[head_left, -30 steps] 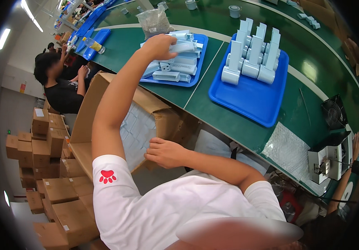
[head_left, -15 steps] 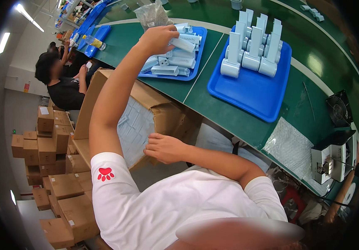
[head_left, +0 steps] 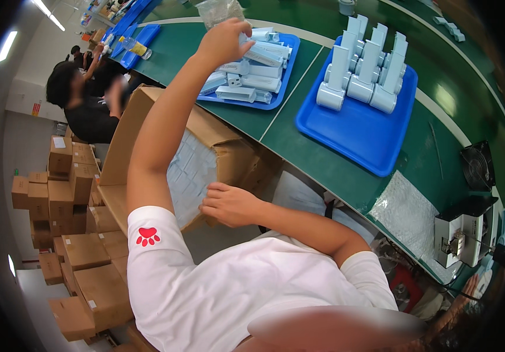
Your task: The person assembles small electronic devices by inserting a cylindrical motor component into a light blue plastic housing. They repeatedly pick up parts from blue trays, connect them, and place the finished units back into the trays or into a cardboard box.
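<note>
Lighting is bright and fairly even over the flat blue rectangular plastic tray [head_left: 355, 138], used as reference. Far left of and above it, 2 white tubular lamps [head_left: 7, 47] appear overexposed. A soft hotspot glares on the glossy green surface [head_left: 446, 101] right of the tray; glints speckle the clear bubble-wrap sheet [head_left: 406, 206] below right. Left of the tray, the bare left hand [head_left: 226, 42] is well lit and readable. Black vignetting closes both sides; the long white band [head_left: 443, 115] right of the tray bows visibly. A smooth blur covers the pale oval shape [head_left: 337, 328] below the tray.
</note>
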`<move>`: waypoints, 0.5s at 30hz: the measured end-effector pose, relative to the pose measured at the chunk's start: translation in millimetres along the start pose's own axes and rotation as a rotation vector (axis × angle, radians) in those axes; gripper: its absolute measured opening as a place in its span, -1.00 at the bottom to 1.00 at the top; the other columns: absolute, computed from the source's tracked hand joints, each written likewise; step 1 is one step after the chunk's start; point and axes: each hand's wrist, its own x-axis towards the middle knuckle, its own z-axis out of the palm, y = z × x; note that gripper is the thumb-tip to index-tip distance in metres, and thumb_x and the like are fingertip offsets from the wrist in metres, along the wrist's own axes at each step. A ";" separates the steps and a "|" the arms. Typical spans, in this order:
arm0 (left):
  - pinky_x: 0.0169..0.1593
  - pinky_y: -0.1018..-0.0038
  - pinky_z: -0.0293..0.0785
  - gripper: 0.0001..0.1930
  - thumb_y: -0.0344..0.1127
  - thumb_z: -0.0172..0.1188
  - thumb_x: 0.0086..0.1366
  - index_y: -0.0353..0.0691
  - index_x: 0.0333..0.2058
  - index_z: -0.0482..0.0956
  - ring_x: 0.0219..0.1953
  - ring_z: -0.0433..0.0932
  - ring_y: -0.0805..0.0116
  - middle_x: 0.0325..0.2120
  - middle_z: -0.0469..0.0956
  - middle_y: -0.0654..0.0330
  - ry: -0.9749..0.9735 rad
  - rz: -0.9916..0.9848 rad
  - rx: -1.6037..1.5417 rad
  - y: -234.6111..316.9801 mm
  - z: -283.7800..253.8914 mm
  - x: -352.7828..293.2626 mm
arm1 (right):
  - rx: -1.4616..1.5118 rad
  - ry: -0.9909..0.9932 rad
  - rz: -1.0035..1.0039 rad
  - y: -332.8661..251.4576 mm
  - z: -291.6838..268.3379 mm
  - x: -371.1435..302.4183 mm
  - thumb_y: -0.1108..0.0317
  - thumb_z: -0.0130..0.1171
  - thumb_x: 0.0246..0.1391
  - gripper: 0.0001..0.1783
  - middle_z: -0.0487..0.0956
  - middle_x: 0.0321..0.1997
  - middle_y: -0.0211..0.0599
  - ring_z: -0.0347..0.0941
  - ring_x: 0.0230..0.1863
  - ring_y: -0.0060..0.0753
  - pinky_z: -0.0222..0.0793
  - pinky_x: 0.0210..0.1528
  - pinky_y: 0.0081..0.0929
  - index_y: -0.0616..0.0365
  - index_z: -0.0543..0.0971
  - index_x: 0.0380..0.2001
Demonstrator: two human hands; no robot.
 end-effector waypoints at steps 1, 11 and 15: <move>-0.09 0.24 0.54 -0.72 -0.13 0.34 0.23 -0.12 -0.17 0.63 -0.13 0.62 0.05 -0.23 0.63 0.10 0.071 -0.038 -0.060 -3.4 -0.2 3.5 | -0.001 0.002 0.007 0.1 -0.5 0.0 0.36 0.25 -0.09 -0.74 0.52 -0.25 -0.33 0.43 -0.07 -0.27 0.18 0.29 -0.30 0.16 0.51 -0.28; 0.01 0.17 0.57 -0.65 -0.25 0.07 0.27 -0.26 -0.03 0.60 -0.03 0.61 -0.05 0.01 0.56 -0.19 0.281 -0.927 -0.250 -125.6 34.8 -28.4 | -0.013 -0.092 0.022 -3.4 -1.9 1.2 0.34 0.34 -0.11 -0.53 0.52 -0.16 -0.37 0.43 0.01 -0.29 0.17 0.36 -0.27 0.12 0.52 -0.06; -0.10 0.15 0.64 -0.61 -0.23 0.03 0.29 -0.33 0.00 0.56 -0.02 0.61 0.02 -0.02 0.55 -0.10 0.047 -1.098 -0.666 -131.9 41.0 -55.3 | -0.006 -0.065 0.044 1.2 -8.2 3.6 0.38 0.20 0.00 -0.74 0.53 -0.21 -0.34 0.45 -0.03 -0.29 0.17 0.35 -0.28 0.17 0.53 -0.20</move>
